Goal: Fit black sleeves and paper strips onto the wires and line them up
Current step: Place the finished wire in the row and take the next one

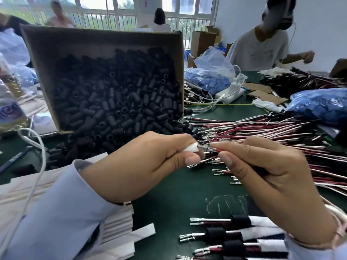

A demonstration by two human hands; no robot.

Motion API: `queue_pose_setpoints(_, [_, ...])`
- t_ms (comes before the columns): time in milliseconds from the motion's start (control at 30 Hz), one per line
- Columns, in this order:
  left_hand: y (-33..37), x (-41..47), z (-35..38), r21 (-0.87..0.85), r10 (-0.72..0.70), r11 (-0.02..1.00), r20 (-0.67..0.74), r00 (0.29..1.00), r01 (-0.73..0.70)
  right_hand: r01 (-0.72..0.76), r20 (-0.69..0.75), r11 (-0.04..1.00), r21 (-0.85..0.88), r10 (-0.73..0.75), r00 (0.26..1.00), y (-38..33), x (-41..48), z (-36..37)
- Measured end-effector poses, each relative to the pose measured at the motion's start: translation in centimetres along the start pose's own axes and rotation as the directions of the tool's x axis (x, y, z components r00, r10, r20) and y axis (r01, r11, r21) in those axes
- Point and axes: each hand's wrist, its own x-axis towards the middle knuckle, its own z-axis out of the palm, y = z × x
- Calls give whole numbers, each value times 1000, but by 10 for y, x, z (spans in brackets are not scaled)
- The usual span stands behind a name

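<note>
My left hand [150,162] pinches a white paper strip [191,147] between thumb and fingers, above the green table. My right hand [262,177] pinches a red wire [216,149] just behind its metal terminal, and the terminal tip meets the strip's end. A tilted cardboard box [47,76] behind my left hand spills several black sleeves [116,102] onto the table. A loose heap of red and white wires [272,132] fans out to the right. Finished wires with black sleeves and paper strips [238,239] lie in a row at the bottom right.
Stacked paper strips [116,228] lie under my left forearm. A white cable [37,162] hangs at the left. Blue plastic bags [323,104] and cardboard scraps sit at the back right. Another person [262,47] works across the table; others stand by the windows.
</note>
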Motion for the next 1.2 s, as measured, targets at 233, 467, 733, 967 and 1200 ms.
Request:
queue_pose_setpoints(233, [4, -1, 1, 73, 48, 996, -24, 999, -46, 6, -13, 995, 98, -5, 1000, -3, -2, -3])
queue_pose_setpoints(467, [12, -10, 6, 473, 65, 880, -12, 998, -52, -73, 100, 997, 25, 71, 992, 3, -1, 1])
queue_pose_setpoints(733, [13, -9, 10, 488, 60, 872, -14, 998, -46, -216, 224, 960, 175, 175, 959, 4, 2, 0])
queue_pose_setpoints(967, [14, -3, 47, 571, -122, 820, 216, 969, -24, -302, 406, 937, 174, 211, 889, -3, -7, 34])
queue_pose_setpoints(1200, [-7, -3, 19, 714, -162, 697, 66, 985, 67, -198, 530, 972, -124, 234, 815, 24, 12, -16])
